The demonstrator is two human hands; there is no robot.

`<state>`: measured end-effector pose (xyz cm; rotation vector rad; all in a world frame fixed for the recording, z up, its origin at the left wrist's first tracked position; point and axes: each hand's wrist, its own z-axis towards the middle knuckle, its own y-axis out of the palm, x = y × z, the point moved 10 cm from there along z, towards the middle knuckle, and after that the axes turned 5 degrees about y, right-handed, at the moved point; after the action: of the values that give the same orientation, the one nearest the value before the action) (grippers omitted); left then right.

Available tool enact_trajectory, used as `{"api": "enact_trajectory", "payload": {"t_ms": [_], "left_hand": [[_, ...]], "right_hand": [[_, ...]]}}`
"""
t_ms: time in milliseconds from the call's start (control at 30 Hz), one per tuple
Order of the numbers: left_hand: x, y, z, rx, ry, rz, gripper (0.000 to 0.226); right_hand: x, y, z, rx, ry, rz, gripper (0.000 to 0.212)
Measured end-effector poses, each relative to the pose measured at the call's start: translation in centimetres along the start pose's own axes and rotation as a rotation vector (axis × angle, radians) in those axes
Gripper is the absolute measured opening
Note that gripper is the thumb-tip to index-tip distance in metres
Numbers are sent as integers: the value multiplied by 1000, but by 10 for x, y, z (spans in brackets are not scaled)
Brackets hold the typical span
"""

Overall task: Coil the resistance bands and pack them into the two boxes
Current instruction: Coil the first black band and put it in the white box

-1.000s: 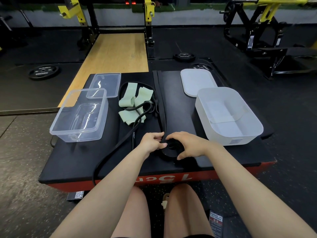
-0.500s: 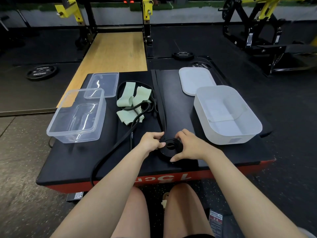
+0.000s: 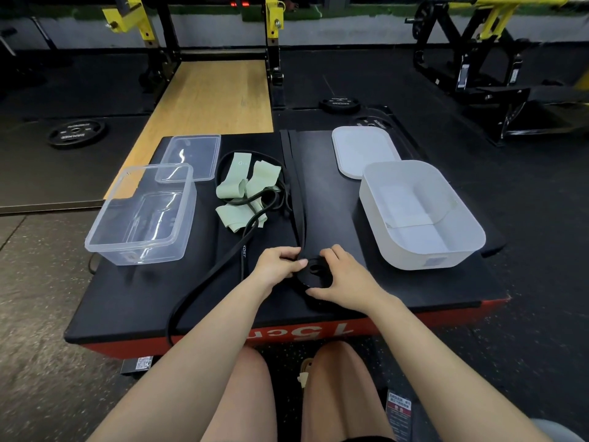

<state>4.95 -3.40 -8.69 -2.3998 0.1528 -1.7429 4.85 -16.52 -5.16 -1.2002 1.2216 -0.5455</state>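
Observation:
A wide black band (image 3: 299,199) runs down the middle of the black platform (image 3: 134,301) and ends in a flat coil (image 3: 314,275) near the front edge. My left hand (image 3: 279,263) pinches the band just left of the coil. My right hand (image 3: 345,275) curls round the coil's right side, thumb under it. A thin black band (image 3: 210,282) loops off the front left edge. Pale green bands (image 3: 247,191) lie tangled behind it. A clear box (image 3: 143,215) stands at the left, a white box (image 3: 420,215) at the right; both hold nothing.
The clear lid (image 3: 191,156) lies behind the clear box and the white lid (image 3: 363,149) behind the white box. Weight plates (image 3: 76,132) lie on the dark floor at the left, a wooden lifting platform (image 3: 210,97) stretches behind, and rack frames (image 3: 478,52) stand at the back right.
The coil has grown slightly as my hands keep rolling the wide band. My right hand has shifted from over the coil to its right side, showing the centre hole.

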Motion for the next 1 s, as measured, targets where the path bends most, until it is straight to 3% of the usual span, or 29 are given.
{"api": "enact_trajectory", "payload": {"t_ms": [167,367,733,1000], "left_hand": [[1,-4,6,38,4,13,31],[9,0,9,-7,60,34,54],[10,7,5,-116,49,104,46],[13,10,3,-110,99,181,46]], "right_hand": [[2,-1,6,-70,-63,9,80],[7,-4,15,-162,-112,1,81],[7,-4,23,-302,-179,-53,84],[14,-2,25,-319,-55,19,96]]}}
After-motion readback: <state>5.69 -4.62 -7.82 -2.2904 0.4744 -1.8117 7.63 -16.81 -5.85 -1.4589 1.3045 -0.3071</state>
